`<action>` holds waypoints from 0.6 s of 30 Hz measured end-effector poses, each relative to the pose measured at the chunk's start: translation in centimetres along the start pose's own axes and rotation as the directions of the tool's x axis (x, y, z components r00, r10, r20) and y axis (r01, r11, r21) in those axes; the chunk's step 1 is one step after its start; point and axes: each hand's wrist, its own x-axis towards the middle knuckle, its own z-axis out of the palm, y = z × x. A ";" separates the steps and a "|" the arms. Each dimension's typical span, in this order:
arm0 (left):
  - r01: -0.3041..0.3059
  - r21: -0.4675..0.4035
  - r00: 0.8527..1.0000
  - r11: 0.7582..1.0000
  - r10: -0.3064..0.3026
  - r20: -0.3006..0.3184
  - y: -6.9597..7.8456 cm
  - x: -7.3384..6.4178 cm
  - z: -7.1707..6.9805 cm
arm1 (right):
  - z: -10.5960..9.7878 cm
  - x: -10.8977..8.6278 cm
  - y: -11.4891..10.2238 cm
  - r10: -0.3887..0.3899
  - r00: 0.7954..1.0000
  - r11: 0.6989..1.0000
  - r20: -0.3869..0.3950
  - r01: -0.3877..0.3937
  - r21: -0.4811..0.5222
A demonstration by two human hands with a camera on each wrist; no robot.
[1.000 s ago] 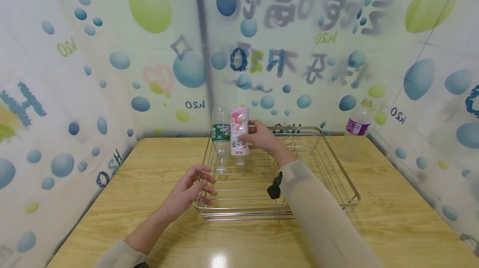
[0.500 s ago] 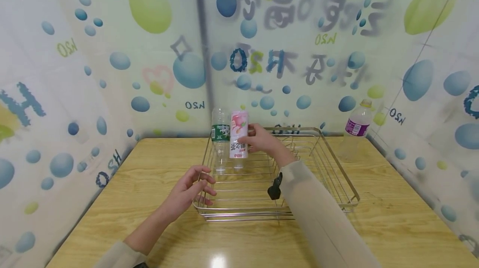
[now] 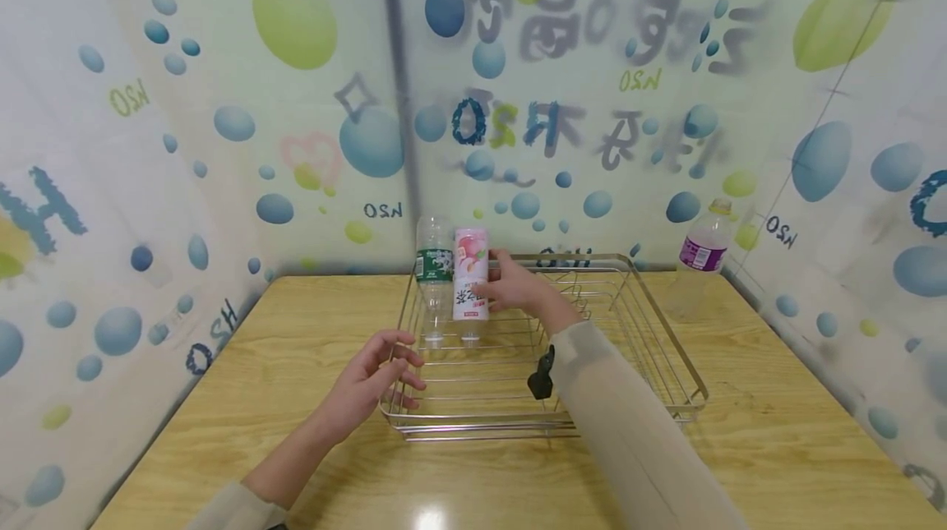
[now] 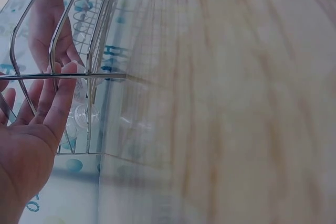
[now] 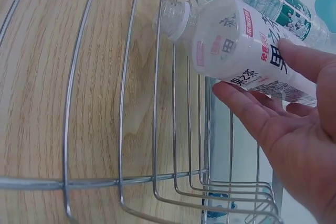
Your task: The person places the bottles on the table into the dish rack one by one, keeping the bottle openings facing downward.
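Note:
My right hand (image 3: 518,283) grips a bottle with a pink peach label (image 3: 471,275), thumb on one side and fingers on the other. The bottle stands upside down, its bare neck (image 5: 175,18) low among the wires of a metal dish rack (image 3: 488,413). Right beside it, at the rack's back left, a clear bottle with a green label (image 3: 434,265) also stands neck down. My left hand (image 3: 366,382) is at the rack's left side, fingers loosely bent over the rim. In the left wrist view its fingertips (image 4: 65,77) lie right at the rack's wires.
A bottle with a purple label and yellow cap (image 3: 704,255) stands upright at the table's back right, outside the rack. Smaller wire dividers (image 3: 573,288) rise in the rack's middle. A patterned curtain (image 3: 473,103) closes off the back and sides of the wooden table (image 3: 296,308).
My right hand has lowered the pink-label bottle a little, bringing its neck down level with the green-label bottle's neck. The left hand has stayed at the rack's left side.

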 end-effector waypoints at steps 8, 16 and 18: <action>0.003 0.003 1.000 1.000 -0.003 0.000 -0.2 -0.1 0.0 | -0.1 0.1 0.2 -0.008 1.000 1.000 0.020 0.009 -0.021; 0.000 0.005 1.000 1.000 0.000 0.001 -0.1 -0.1 0.0 | 0.0 0.0 0.1 -0.008 1.000 0.999 0.011 0.009 -0.032; 0.001 0.004 1.000 1.000 -0.001 0.002 -0.1 -0.1 0.0 | 0.0 0.0 0.1 -0.003 1.000 1.000 0.009 0.003 -0.031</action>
